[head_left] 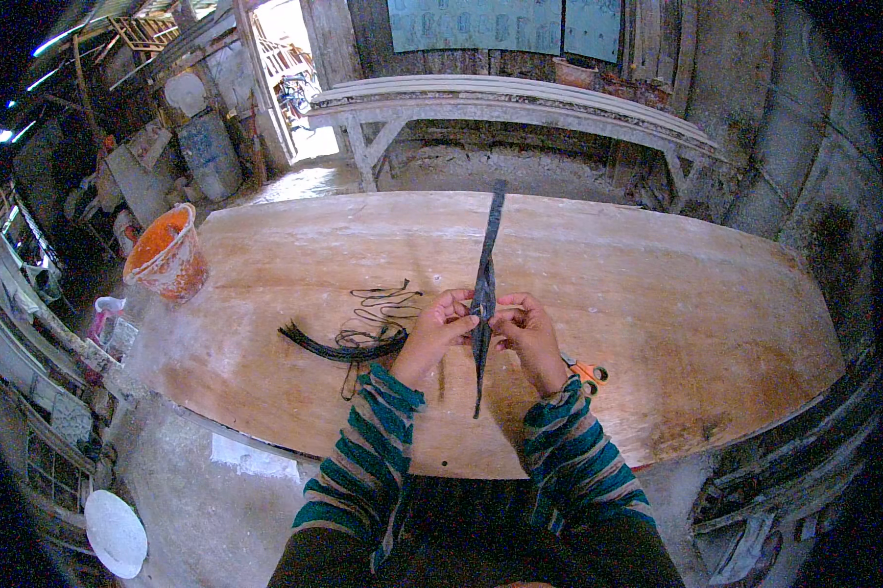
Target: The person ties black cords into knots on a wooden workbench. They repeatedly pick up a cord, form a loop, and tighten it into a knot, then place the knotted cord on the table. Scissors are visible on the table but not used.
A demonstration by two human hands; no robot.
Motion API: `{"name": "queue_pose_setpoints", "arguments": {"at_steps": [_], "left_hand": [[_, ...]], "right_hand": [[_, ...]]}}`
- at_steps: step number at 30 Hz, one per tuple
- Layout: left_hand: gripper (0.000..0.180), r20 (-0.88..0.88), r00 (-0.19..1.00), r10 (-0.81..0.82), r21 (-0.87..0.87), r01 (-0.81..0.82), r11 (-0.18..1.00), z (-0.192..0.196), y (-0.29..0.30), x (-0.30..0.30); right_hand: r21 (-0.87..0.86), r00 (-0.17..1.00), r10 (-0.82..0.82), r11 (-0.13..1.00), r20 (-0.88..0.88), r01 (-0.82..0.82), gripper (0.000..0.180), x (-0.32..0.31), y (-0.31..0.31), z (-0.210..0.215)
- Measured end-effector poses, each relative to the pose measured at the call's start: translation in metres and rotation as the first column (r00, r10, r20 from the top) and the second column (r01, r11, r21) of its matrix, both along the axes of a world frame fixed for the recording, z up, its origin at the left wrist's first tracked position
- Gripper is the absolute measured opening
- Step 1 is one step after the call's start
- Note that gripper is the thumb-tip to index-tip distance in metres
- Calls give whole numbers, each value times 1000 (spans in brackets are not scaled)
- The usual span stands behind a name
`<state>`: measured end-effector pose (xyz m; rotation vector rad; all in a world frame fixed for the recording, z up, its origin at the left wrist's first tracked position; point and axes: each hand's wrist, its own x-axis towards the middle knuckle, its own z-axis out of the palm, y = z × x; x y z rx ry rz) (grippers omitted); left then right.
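Observation:
A long, narrow dark strip (490, 240), which looks like flat fabric or webbing, runs upright in front of me, over the middle of the wooden table (657, 294). It widens between my hands, as though its two sides are spread slightly apart there. My left hand (433, 338) pinches its left edge with thumb and fingers. On the opposite edge, my right hand (531, 341) pinches it too. Beside my left wrist lie a bundle of black strands (329, 346) and a loose, tangled thin black cord (368, 309). Orange-handled scissors (588, 372) lie partly hidden behind my right wrist.
An orange bucket (172, 257) with whitish stains stands at the table's left edge. Beyond the far edge is a long whitish bench (520, 98) with a planter-like container (574, 73) on it. A white round basin (116, 534) sits low at the near left.

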<state>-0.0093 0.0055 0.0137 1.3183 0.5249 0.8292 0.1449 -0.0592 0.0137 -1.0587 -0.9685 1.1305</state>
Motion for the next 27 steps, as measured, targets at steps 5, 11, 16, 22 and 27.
{"name": "queue_pose_setpoints", "arguments": {"at_steps": [5,11,16,22,27], "left_hand": [[34,50,998,41,30,-43,999,-9,5,0],[38,-35,999,-21,49,23,999,7,-4,2],[41,-42,998,-36,53,38,998,-2,1,0],[39,16,997,-70,-12,70,997,0,4,-1],[38,-54,998,-37,8,38,999,-4,6,-3]], "right_hand": [[-30,996,88,996,-24,-88,42,-11,-4,8],[29,999,35,999,-19,-34,40,-8,-3,2],[40,999,-28,999,27,27,36,-7,-1,1],[20,997,-57,998,46,56,35,-3,-1,1],[31,996,-67,997,61,65,37,-5,-2,3]]}}
